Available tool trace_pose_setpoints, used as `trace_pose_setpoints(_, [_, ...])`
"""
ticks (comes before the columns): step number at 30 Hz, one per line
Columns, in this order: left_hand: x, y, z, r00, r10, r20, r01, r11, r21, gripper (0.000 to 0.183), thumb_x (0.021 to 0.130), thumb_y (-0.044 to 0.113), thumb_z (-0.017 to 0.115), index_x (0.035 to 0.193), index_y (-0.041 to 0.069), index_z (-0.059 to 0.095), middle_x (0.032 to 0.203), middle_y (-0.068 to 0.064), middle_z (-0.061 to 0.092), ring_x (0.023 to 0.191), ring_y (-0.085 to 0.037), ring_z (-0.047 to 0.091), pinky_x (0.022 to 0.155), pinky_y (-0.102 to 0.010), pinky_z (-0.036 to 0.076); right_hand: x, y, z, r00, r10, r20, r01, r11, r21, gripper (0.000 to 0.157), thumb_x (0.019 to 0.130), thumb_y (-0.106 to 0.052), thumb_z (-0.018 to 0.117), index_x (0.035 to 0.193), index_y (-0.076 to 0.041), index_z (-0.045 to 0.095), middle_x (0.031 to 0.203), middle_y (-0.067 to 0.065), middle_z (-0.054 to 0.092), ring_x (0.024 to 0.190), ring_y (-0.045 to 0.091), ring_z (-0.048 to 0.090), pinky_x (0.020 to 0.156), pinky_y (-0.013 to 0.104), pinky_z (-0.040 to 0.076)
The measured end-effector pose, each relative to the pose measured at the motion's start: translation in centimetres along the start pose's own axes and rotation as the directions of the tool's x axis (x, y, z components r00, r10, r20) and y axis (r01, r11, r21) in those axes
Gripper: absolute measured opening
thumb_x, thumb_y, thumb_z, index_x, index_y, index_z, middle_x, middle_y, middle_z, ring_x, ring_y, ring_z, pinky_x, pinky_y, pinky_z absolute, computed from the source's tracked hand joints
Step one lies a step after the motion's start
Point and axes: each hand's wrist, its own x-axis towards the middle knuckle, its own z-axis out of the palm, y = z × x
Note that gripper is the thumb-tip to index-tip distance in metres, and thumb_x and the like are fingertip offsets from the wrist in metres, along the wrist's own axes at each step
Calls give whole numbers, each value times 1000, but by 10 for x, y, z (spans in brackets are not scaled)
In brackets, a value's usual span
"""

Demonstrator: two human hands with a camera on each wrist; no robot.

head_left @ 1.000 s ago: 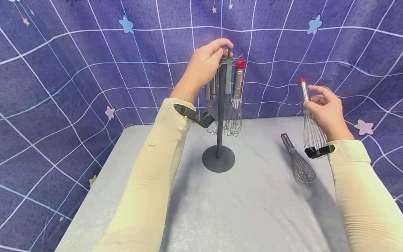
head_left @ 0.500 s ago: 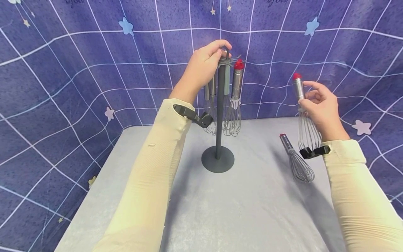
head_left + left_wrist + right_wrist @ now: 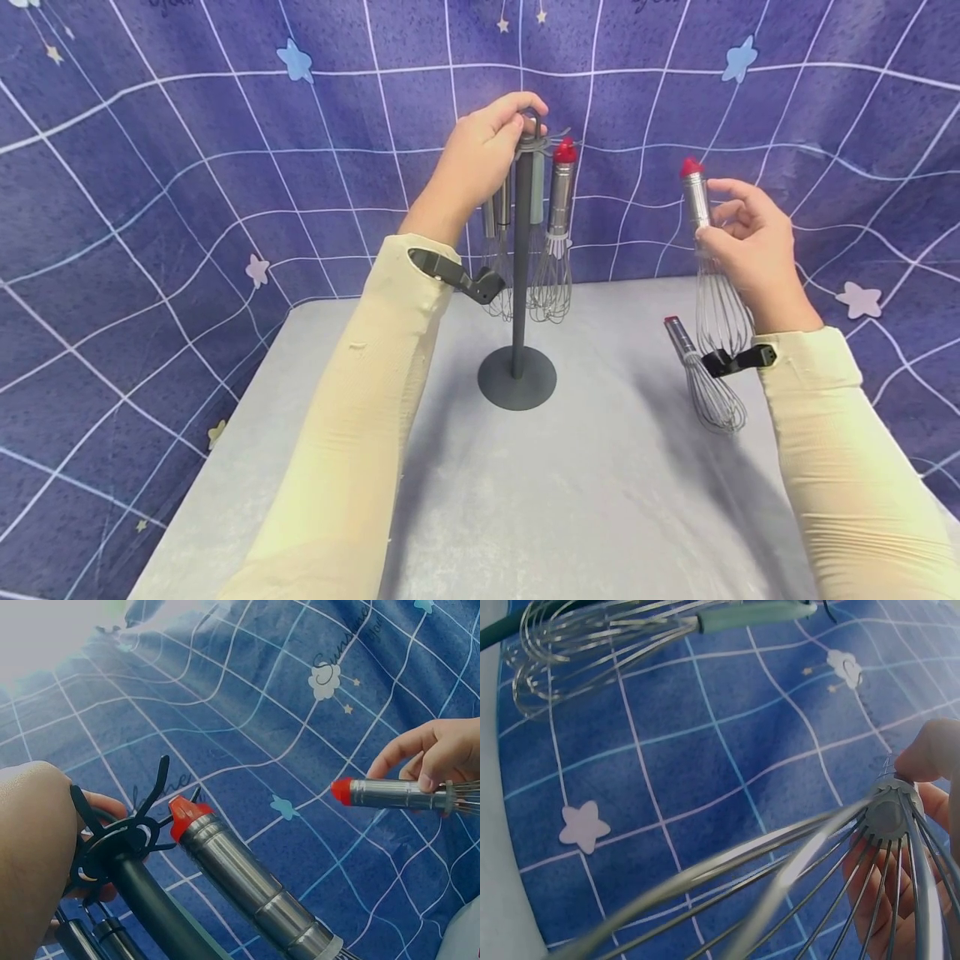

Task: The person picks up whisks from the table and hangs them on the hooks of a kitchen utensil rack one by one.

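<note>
My left hand (image 3: 480, 158) grips the top of a dark grey utensil stand (image 3: 520, 275), its fingers around the loop above the hook ring. From the hooks hang several whisks, among them a steel one with a red cap (image 3: 251, 877) and one with a pale green handle (image 3: 757, 616). Over to the right, my right hand (image 3: 759, 250) pinches another red-capped steel whisk (image 3: 697, 200) by its handle between thumb and fingers. This whisk is upright in the air, cap up and wires down, apart from the stand.
A third red-ended whisk (image 3: 708, 387) lies on the grey table (image 3: 570, 492), below and partly behind the held one. The stand's round base (image 3: 517, 392) rests on the table. A blue grid-patterned curtain (image 3: 360, 192) hangs close behind.
My right hand has moved left and slightly up with the whisk, nearer to the stand. The left hand has kept its grip on the stand top.
</note>
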Motion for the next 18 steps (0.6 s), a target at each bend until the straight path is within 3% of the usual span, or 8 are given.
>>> trace_pose_setpoints(7, [0, 0, 0, 1000, 2, -2, -2, 1000, 11, 32, 109, 22, 39, 125, 28, 65, 116, 10, 71, 103, -6, 58, 88, -25, 42, 0, -8, 8, 999, -44, 7, 44, 999, -3, 60, 77, 17, 60, 128, -13, 68, 81, 3, 63, 51, 7, 59, 42, 18, 46])
trace_pose_setpoints(18, [0, -1, 1, 1000, 3, -9, -3, 1000, 15, 32, 109, 22, 39, 125, 27, 65, 115, 9, 71, 104, -6, 59, 89, -25, 42, -2, -20, 18, 996, -72, 43, 69, 996, 56, 60, 77, 18, 59, 128, -11, 68, 81, 6, 62, 55, 11, 60, 51, 20, 53])
